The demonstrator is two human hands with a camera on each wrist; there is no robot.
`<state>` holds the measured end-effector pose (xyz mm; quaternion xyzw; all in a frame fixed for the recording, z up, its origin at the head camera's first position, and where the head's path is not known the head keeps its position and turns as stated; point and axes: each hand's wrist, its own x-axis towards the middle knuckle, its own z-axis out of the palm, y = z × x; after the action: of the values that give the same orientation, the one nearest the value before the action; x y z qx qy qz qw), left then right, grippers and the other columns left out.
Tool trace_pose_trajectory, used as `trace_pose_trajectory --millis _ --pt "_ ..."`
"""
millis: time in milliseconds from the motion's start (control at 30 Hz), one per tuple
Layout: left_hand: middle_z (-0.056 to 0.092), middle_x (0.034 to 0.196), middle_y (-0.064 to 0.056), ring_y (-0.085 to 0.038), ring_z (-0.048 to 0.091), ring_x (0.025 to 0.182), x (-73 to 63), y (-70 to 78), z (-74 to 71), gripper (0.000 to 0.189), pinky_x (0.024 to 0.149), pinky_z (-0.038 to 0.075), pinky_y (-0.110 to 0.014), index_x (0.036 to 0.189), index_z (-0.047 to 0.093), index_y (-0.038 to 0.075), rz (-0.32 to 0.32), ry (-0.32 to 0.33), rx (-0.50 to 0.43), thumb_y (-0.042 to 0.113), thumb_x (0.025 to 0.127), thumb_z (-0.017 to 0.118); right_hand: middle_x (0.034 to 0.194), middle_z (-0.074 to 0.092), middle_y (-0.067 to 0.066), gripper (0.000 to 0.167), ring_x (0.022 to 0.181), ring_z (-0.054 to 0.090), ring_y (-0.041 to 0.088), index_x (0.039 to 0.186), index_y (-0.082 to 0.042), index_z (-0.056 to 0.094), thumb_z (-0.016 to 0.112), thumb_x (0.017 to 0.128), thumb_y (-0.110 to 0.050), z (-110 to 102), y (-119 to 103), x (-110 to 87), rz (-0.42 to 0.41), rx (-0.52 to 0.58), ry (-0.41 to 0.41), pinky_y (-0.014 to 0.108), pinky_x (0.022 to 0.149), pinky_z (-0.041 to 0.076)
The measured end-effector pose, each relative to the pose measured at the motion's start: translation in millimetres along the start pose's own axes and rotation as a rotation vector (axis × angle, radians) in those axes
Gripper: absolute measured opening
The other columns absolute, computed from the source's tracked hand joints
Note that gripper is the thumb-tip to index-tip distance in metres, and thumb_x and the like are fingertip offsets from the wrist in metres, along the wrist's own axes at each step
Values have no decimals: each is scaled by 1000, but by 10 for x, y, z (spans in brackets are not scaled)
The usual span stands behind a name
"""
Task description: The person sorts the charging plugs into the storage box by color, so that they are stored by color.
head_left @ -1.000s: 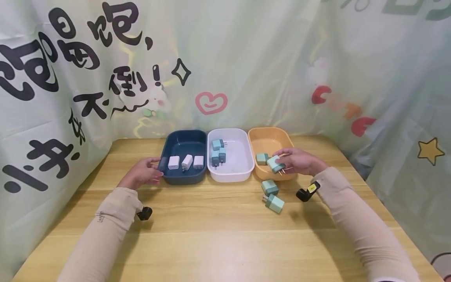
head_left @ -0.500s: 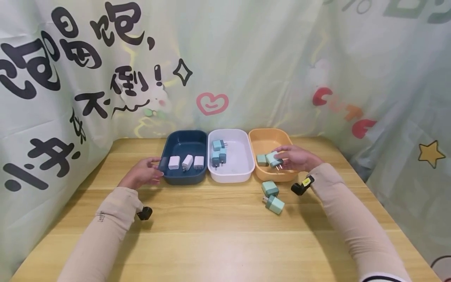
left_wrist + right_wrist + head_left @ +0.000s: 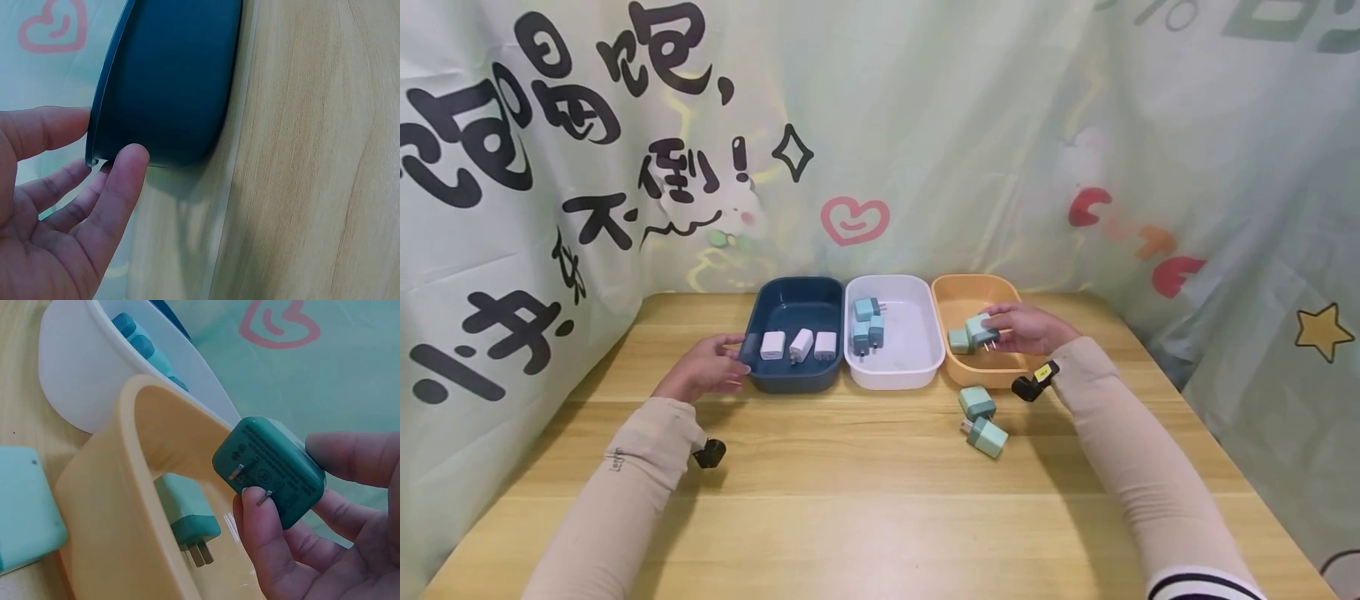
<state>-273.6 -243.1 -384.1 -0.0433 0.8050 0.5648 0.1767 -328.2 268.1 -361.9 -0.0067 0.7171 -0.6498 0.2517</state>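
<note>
My right hand [image 3: 1028,327] pinches a mint-green charger plug [image 3: 981,330] over the orange bin [image 3: 977,286]. In the right wrist view that plug [image 3: 272,469] shows its darker green face and metal prongs, with one fingertip beside a prong. Below it, another green plug [image 3: 187,509] lies inside the orange bin. My left hand [image 3: 703,367] touches the left side of the navy bin [image 3: 793,383]. In the left wrist view its loosely extended fingers [image 3: 125,175] rest at the bin's rim and outer wall [image 3: 169,87]. Two more green plugs [image 3: 977,402] lie on the table before the orange bin.
Between the navy and orange bins stands a white bin [image 3: 893,379] with several blue plugs [image 3: 866,309]. Three white plugs [image 3: 801,344] lie in the navy bin. The wooden table [image 3: 850,500] extends toward me. A printed curtain [image 3: 955,167] hangs behind the bins.
My right hand has moved slightly left and farther into the orange bin with its green plug, which has turned so its prongs point downward. My left hand stays at the navy bin.
</note>
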Motion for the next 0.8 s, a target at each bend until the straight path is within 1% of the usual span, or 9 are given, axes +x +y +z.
trace_pose_trajectory --millis 367,533,667,800 --pt "36 136 -31 -35 58 99 10 -4 -5 73 85 55 -44 153 19 0 1 0 -3 -7 91 57 89 57 5 15 76 58 16 115 -4 42 46 101 -3 -45 -42 95 29 82 -2 23 69 53" --pt "36 136 -30 -35 58 100 6 0 -10 73 86 55 -44 153 19 0 0 4 -1 -7 91 57 90 58 6 12 78 58 15 114 -4 43 44 102 -4 -76 -43 177 48 101 -10 21 69 53" --pt "37 136 -30 -36 58 101 8 0 -6 72 86 55 -44 152 20 0 -4 7 1 -6 91 57 90 57 5 13 79 58 15 116 -5 41 42 103 -6 -105 -39 236 73 106 3 20 69 53" --pt "37 136 -30 -33 59 97 15 -9 -2 73 85 55 -43 152 20 0 -6 7 -7 -7 90 57 93 56 6 14 81 59 16 116 -7 40 43 103 -8 -137 -26 277 95 118 17 21 72 54"
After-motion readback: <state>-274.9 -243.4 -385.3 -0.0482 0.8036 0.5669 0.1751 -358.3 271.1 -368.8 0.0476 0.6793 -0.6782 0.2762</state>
